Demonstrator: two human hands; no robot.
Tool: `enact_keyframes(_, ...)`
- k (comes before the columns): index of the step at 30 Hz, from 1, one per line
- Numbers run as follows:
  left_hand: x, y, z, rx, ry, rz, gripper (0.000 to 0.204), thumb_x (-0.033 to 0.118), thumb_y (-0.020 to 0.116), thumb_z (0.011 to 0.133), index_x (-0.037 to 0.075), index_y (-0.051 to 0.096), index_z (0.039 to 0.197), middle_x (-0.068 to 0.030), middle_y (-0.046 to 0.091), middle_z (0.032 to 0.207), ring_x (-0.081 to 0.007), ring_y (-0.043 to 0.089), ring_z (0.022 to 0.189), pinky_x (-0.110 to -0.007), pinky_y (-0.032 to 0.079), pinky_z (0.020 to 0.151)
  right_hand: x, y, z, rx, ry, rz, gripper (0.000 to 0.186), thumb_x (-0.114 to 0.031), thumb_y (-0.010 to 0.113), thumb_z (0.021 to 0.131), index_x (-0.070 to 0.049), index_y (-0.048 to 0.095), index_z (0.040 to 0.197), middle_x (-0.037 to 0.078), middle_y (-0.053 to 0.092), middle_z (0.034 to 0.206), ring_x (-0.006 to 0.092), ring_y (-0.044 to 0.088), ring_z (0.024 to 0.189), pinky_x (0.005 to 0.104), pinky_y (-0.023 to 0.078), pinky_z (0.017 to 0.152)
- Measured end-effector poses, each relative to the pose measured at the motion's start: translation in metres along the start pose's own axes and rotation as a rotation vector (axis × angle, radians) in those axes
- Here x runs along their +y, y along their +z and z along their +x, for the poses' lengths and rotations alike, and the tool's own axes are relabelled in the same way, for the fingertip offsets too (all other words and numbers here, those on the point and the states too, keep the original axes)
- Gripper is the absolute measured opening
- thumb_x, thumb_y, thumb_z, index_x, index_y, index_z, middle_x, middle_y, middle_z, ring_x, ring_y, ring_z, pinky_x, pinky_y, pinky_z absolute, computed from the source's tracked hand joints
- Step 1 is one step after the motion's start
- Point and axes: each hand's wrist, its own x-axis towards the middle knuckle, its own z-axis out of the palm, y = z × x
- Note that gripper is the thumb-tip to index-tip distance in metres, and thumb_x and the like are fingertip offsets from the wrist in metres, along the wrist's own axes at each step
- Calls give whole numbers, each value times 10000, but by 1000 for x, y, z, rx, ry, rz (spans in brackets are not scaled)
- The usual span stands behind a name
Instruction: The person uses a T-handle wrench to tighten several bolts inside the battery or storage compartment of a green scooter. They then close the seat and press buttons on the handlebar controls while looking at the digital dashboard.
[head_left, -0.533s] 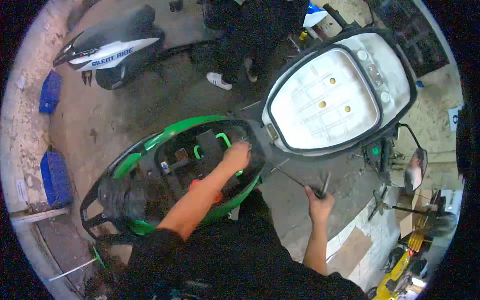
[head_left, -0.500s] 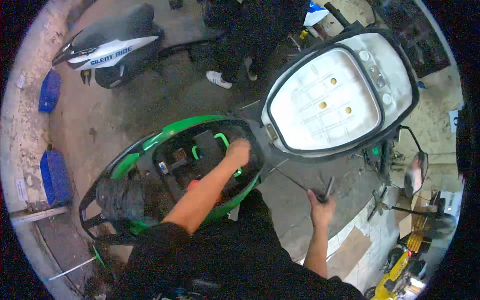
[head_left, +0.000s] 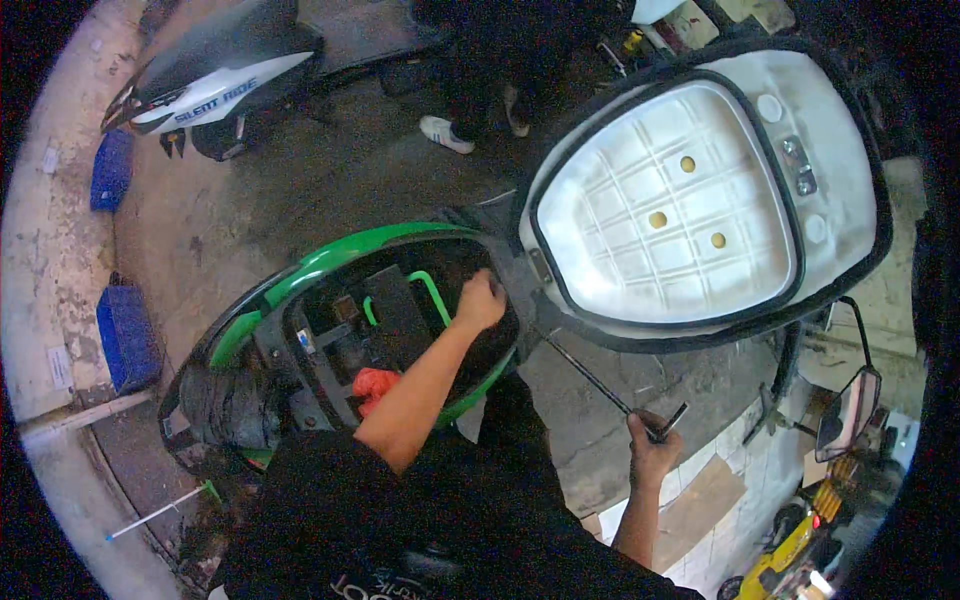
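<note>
My left hand (head_left: 483, 301) is curled closed inside the open under-seat bay of a green and black scooter (head_left: 345, 246), at the end nearest the raised seat. What its fingers grip is hidden. My right hand (head_left: 654, 448), outside the body, closes around the bent end of a long, thin L-shaped wrench (head_left: 590, 378). The wrench's shaft runs up and left to the scooter's side, where its far tip is out of sight. In the bay sit a dark block (head_left: 392, 310), a bright green tube handle (head_left: 432, 295) and a crumpled red item (head_left: 374, 386).
The tipped-up seat (head_left: 660, 255) shows its white underside at the right. A mirror (head_left: 848, 412) stands below it. Blue bins (head_left: 127, 337) line the left wall. Another scooter (head_left: 220, 100) and a person's shoe (head_left: 445, 134) are behind. A yellow vehicle (head_left: 782, 555) is lower right.
The bent end of the wrench, blurred before, now points up and right. My left hand stays in the bay, turned slightly. The whole view has shifted a little.
</note>
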Motion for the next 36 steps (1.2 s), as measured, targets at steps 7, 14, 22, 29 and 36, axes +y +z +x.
enact_keyframes(7, 29, -94, -97, -328, -138, -755, 323, 227, 791, 709, -5, 638, 873, -82, 684, 871, -156, 625, 795, -301, 491, 749, 4, -11, -15, -30, 63, 212, 245, -113, 789, 689, -8, 649, 861, -2, 564, 641, 72, 452, 487, 217, 350, 447)
enact_keyframes(14, 2, -116, -121, -295, -152, -1059, 201, 77, 728, 763, -27, 610, 888, -99, 667, 843, -174, 645, 757, -304, 518, 747, -7, -15, -48, -74, -53, 338, 193, -87, 754, 721, 21, 622, 811, 9, 525, 591, 77, 428, 445, 218, 304, 402)
enact_keyframes(22, 0, -142, -119, -430, -255, -1480, 192, 31, 656, 820, -41, 572, 977, -119, 631, 976, -227, 635, 866, -397, 544, 810, -10, -4, -73, -28, -81, 501, 214, -77, 763, 699, -7, 607, 829, 19, 564, 635, 98, 476, 491, 235, 367, 435)
enact_keyframes(29, 8, -131, -124, -535, -404, -1973, 168, 96, 596, 872, 39, 570, 1028, -84, 611, 1020, -236, 579, 985, -401, 459, 935, 16, 8, -76, 18, -37, 503, 275, -64, 763, 699, -7, 575, 891, 54, 596, 766, 133, 526, 573, 257, 420, 504)
enact_keyframes(36, 24, -114, -105, -572, -480, -2129, 197, 163, 543, 886, 50, 574, 1044, -100, 626, 1061, -263, 586, 999, -446, 438, 948, -3, 30, -90, -244, 193, 896, 202, -73, 705, 777, -33, 563, 915, 8, 515, 669, 103, 480, 549, 252, 386, 479)
